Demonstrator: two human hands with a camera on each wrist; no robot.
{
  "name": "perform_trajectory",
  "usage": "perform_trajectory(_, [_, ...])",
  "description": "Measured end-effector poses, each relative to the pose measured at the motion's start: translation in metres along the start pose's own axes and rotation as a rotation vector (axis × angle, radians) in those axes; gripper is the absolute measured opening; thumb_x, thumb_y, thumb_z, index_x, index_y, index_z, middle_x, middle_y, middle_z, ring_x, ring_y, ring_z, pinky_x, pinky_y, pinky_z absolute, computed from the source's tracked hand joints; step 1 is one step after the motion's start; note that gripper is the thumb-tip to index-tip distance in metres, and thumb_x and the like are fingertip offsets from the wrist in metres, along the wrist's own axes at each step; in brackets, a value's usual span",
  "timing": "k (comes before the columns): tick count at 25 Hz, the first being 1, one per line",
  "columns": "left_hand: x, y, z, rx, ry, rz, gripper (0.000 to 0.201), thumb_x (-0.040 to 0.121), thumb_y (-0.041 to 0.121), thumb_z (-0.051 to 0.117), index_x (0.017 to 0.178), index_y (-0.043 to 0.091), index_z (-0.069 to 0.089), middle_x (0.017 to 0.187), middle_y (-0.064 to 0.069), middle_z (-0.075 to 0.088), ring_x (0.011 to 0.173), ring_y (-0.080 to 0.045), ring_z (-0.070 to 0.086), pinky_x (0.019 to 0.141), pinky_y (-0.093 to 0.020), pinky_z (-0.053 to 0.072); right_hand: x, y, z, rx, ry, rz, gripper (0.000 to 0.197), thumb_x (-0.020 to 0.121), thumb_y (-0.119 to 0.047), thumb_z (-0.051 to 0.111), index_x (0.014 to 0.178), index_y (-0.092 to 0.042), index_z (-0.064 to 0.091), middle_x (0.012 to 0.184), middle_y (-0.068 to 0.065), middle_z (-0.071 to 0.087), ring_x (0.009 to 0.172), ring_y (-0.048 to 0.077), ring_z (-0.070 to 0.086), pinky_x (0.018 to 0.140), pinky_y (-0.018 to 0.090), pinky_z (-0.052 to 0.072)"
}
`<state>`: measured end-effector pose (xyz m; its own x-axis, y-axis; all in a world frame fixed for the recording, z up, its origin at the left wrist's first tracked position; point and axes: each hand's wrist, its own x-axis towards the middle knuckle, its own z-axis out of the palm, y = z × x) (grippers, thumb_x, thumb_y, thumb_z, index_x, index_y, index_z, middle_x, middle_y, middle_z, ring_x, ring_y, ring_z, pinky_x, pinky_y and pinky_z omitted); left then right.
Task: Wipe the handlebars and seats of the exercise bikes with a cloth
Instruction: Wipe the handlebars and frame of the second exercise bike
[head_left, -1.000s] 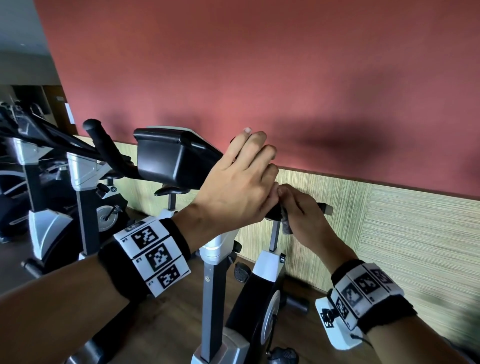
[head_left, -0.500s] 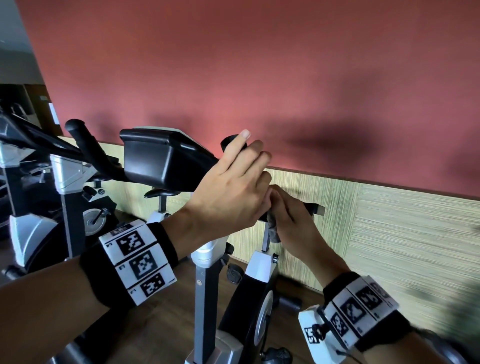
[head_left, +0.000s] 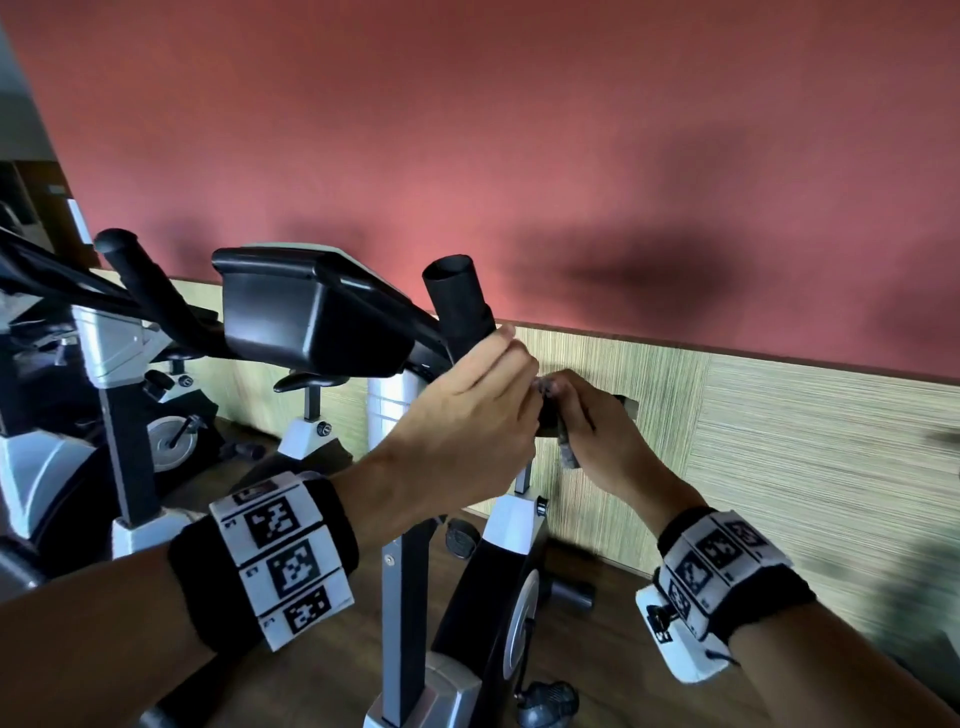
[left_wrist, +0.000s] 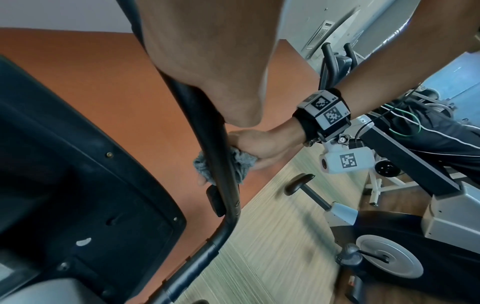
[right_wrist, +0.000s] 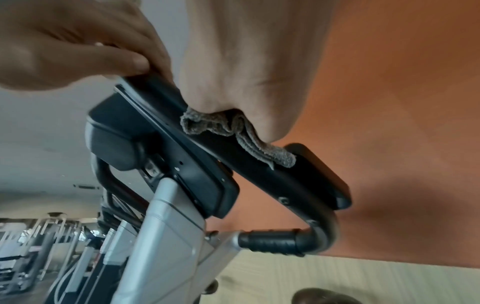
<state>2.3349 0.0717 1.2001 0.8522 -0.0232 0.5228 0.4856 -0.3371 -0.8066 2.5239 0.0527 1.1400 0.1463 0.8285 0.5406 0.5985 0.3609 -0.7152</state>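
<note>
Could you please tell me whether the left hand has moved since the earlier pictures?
Yes. The left hand has slid down the black upright handlebar grip, uncovering its tip.

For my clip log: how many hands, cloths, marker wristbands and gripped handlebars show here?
Hands: 2, the left hand and the right hand
Cloth: 1
Marker wristbands: 2, one per wrist
Gripped handlebar: 1
Total: 6
</note>
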Motion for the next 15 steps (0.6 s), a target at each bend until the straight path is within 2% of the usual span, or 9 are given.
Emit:
perform_trajectory(3, [0.002,0.004,0.002,-0.025,0.020,-0.017,0.032,0.095,0.027,0.049,0.084,0.003,0.067,0.079,-0.010,0.056,0.084,-0.031,0.051,0.110,-0.046,0.028,0.016,0.015,-0.009,-0.081,-0.031,0.030,0.042,0.112,-0.033,0.030,0.082,-0.026,0.058,0.053,-0.007,0.053,0.046,0.004,0.049,0.058,0.033,0.044])
perform_trajectory(5, [0.004,0.003,0.005,-0.048,0.060,-0.026,0.032,0.094,0.028,0.050,0.081,0.004,0.066,0.077,-0.009,0.055,0.082,-0.029,0.049,0.107,-0.044,0.030,0.030,0.014,-0.011,-0.124,-0.105,0.049,0.049,0.110,-0.040,0.031,0.070,-0.020,0.052,0.047,-0.002,0.053,0.044,0.012,0.049,0.057,0.043,0.047])
perform_trajectory(7, [0.004,0.003,0.007,-0.064,0.096,-0.042,0.032,0.093,0.029,0.050,0.080,0.005,0.065,0.077,-0.009,0.054,0.082,-0.029,0.048,0.106,-0.043,0.032,0.033,0.015,-0.008,-0.110,-0.097,0.064,0.049,0.104,-0.046,0.031,0.069,-0.018,0.052,0.048,-0.001,0.052,0.046,0.016,0.048,0.058,0.049,0.048])
perform_trajectory(8, [0.003,0.003,0.009,-0.071,0.102,-0.046,0.032,0.093,0.030,0.050,0.080,0.004,0.065,0.078,-0.009,0.054,0.082,-0.029,0.048,0.106,-0.042,0.032,0.026,0.017,-0.005,-0.082,-0.046,0.052,0.047,0.105,-0.044,0.031,0.073,-0.021,0.057,0.050,-0.003,0.053,0.047,0.015,0.048,0.056,0.047,0.049])
perform_trajectory(9, [0.003,0.004,0.009,-0.083,0.110,-0.054,0.032,0.092,0.030,0.050,0.081,0.004,0.065,0.079,-0.009,0.054,0.083,-0.029,0.048,0.106,-0.042,0.032,0.015,0.019,-0.003,-0.056,0.009,0.033,0.044,0.109,-0.039,0.029,0.081,-0.027,0.062,0.053,-0.007,0.055,0.048,0.010,0.050,0.054,0.040,0.048])
perform_trajectory(11, [0.003,0.005,0.010,-0.109,0.118,-0.073,0.032,0.091,0.030,0.051,0.081,0.003,0.064,0.079,-0.009,0.054,0.083,-0.028,0.048,0.107,-0.041,0.031,-0.003,0.017,-0.002,-0.025,0.052,0.006,0.041,0.113,-0.028,0.027,0.095,-0.041,0.061,0.062,-0.020,0.062,0.052,0.002,0.056,0.055,0.020,0.045])
perform_trajectory(12, [0.003,0.007,0.010,-0.121,0.126,-0.085,0.032,0.091,0.030,0.050,0.080,0.004,0.064,0.079,-0.009,0.054,0.084,-0.028,0.047,0.107,-0.041,0.031,-0.002,0.016,-0.003,-0.042,0.044,0.012,0.043,0.113,-0.025,0.027,0.093,-0.044,0.059,0.063,-0.023,0.063,0.054,0.001,0.058,0.056,0.017,0.044])
perform_trajectory(13, [0.004,0.007,0.011,-0.134,0.141,-0.098,0.031,0.091,0.030,0.050,0.079,0.004,0.064,0.078,-0.008,0.054,0.084,-0.027,0.044,0.106,-0.041,0.031,0.007,0.013,-0.006,-0.080,0.021,0.032,0.045,0.113,-0.025,0.028,0.085,-0.041,0.059,0.059,-0.018,0.063,0.051,0.003,0.056,0.056,0.023,0.047])
perform_trajectory(15, [0.004,0.008,0.011,-0.160,0.169,-0.112,0.030,0.090,0.028,0.050,0.078,0.004,0.064,0.077,-0.008,0.053,0.085,-0.026,0.040,0.105,-0.041,0.032,0.028,0.009,-0.012,-0.122,-0.063,0.085,0.050,0.111,-0.028,0.032,0.068,-0.023,0.055,0.048,-0.002,0.056,0.045,0.011,0.050,0.060,0.041,0.051])
